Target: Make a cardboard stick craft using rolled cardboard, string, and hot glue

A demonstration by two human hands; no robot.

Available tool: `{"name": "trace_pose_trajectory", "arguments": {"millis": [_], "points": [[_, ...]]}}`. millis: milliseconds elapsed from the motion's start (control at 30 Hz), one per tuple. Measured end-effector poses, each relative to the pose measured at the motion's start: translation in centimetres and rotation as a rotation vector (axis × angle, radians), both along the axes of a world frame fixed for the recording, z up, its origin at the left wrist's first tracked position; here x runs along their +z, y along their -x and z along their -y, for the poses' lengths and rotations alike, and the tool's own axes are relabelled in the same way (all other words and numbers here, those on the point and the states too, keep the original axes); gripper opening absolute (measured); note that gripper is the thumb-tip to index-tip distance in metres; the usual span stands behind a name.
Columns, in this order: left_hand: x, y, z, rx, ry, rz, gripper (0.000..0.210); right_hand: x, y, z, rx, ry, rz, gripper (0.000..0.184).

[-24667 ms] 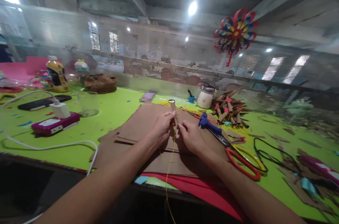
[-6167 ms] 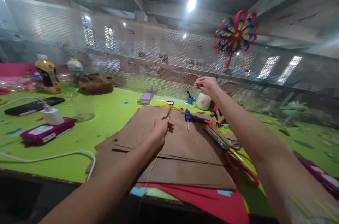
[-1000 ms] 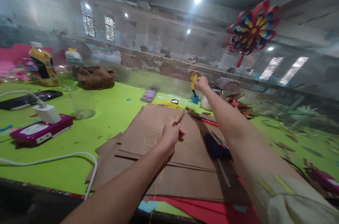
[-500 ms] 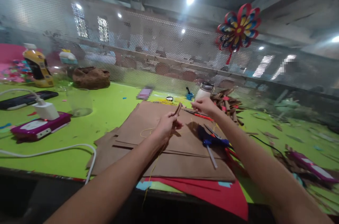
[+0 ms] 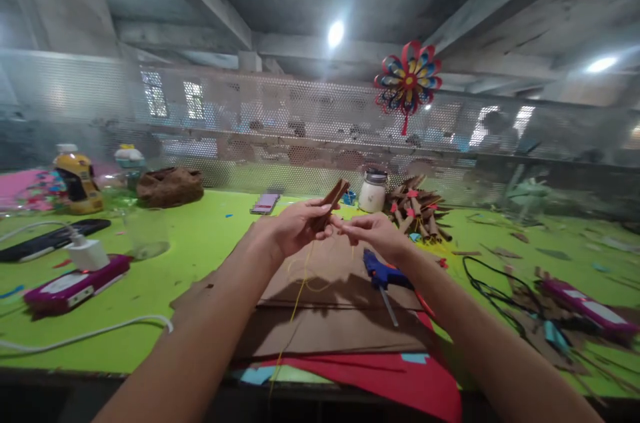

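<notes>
My left hand (image 5: 300,226) is closed round a folded strip of brown paper or card (image 5: 334,197), which points up and to the right. Close beside it, my right hand (image 5: 373,231) has thumb and fingers pinched together at the strip's lower end; what it pinches is too small to make out. A thin yellow thread (image 5: 303,283) hangs from under the left hand and curls over stacked brown sheets (image 5: 325,329). To the right, partly behind my right forearm, a blue glue gun (image 5: 383,271) lies on the sheets with a glue stick (image 5: 389,306) poking out.
A white jar (image 5: 373,193) and a bundle of brown rolled pieces (image 5: 423,213) stand behind on the green table (image 5: 200,283). Purple power strips (image 5: 75,286) lie left and right, with cables. A plastic cup (image 5: 146,233) is at left. Red paper (image 5: 400,379) shows at the front edge.
My right hand has come down and left to meet my left hand. The brown strip now sits higher and shows wider. The camera view has tilted up and levelled.
</notes>
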State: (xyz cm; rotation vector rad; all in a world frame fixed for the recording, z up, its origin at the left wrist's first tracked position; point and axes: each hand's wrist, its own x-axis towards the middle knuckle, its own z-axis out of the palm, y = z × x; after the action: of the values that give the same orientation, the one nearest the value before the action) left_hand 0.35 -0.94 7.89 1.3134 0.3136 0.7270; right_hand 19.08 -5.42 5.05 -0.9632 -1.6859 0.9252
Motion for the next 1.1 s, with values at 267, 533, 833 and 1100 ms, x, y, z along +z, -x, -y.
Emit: {"name": "trace_pose_trajectory", "arguments": {"millis": [267, 533, 833, 1100], "points": [[-2.8, 0.4, -2.4, 0.013, 0.097, 0.032, 0.018, -0.9, -4.7, -0.3, -0.231, -0.079, 0.001, 0.038], [-3.8, -0.7, -1.3, -0.054, -0.010, 0.012, 0.022, -3.5, -0.7, -0.4, -0.088, -0.022, -0.018, 0.024], [-4.3, 1.4, -2.4, 0.013, 0.076, 0.071, 0.017, -3.0, -3.7, -1.3, -0.154, 0.235, -0.478, 0.021], [-4.7, 2.1, -3.7, 0.139, 0.175, 0.108, 0.016, -2.2, -8.5, -1.8, -0.316, 0.212, -0.668, 0.002]]}}
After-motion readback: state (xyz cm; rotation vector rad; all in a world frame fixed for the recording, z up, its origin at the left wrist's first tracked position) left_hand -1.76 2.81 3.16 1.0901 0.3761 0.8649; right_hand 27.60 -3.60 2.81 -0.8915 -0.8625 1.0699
